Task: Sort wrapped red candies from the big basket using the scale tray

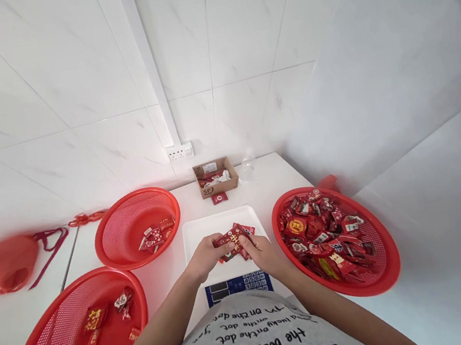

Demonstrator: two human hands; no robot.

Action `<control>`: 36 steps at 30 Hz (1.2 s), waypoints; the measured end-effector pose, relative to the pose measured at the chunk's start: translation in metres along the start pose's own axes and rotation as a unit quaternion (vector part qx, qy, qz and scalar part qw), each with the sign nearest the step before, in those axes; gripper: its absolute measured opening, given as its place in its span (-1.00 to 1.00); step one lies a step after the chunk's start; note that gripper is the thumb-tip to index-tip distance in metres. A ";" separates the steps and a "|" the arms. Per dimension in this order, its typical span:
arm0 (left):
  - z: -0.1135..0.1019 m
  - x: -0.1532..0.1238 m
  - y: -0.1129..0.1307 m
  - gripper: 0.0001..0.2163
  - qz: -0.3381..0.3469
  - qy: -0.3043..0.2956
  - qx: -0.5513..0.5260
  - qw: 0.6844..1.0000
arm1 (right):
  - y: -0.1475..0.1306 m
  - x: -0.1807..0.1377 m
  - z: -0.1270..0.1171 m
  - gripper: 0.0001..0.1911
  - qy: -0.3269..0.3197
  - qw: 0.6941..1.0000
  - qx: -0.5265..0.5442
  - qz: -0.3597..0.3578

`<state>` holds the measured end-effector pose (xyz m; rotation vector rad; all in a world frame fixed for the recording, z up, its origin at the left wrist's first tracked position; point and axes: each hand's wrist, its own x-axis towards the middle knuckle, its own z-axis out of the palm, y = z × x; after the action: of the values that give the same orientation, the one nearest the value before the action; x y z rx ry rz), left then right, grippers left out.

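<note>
A dark red snack packet with gold print (232,239) is held between my left hand (204,257) and my right hand (263,254). Both hands are closed, with thumbs on top of the packet. They hover over the white tray (191,232) of a digital scale, whose blue keypad panel (238,286) shows just in front of my shirt. Other red packets appear under and behind the held one; the hands partly hide them, and I cannot tell whether they lie on the tray or are also held.
At right, a red basket (385,264) holds many red packets. Two red baskets at left, the far one (109,228) and the near one (33,341), hold a few. A cardboard box (220,187) stands by the wall, a small packet (219,198) before it. A red bag (3,266) lies far left.
</note>
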<state>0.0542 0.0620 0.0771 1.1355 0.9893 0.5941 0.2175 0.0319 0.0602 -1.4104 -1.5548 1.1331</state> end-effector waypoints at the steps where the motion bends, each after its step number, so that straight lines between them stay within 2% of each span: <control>1: 0.001 0.000 0.001 -0.75 -0.003 -0.002 -0.005 1.000 | -0.002 -0.001 -0.001 -0.48 0.006 1.000 -0.011 -0.007; 4: 0.004 -0.003 0.000 -0.73 -0.010 -0.014 -0.053 0.998 | -0.007 -0.002 -0.003 -0.48 0.030 0.999 -0.017 -0.021; 8: 0.012 -0.009 -0.003 -0.70 -0.013 -0.039 -0.113 0.993 | -0.007 -0.004 -0.003 -0.48 0.059 0.998 0.025 0.012; 13: 0.021 -0.014 -0.004 -0.70 0.020 -0.039 -0.075 0.996 | -0.005 -0.007 0.006 -0.51 -0.037 0.993 0.108 -0.005; 19: 0.026 -0.016 -0.006 -0.70 0.054 -0.017 -0.070 0.996 | -0.007 -0.013 0.020 -0.49 -0.003 0.990 0.142 -0.008; 24: 0.026 -0.020 -0.002 -0.72 0.056 -0.046 -0.084 0.994 | -0.006 -0.016 0.016 -0.49 -0.029 0.987 0.156 0.000; 29: 0.028 -0.023 0.004 -0.76 0.054 -0.043 -0.073 0.995 | -0.007 -0.016 0.012 -0.51 -0.007 0.988 0.151 0.039; 36: 0.027 -0.021 -0.001 -0.82 0.050 -0.052 -0.095 0.993 | -0.015 -0.017 0.012 -0.48 -0.036 0.988 0.150 0.024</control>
<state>0.0681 0.0316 0.0859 1.0396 0.7729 0.6868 0.2034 0.0133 0.0712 -1.2218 -1.3381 1.3968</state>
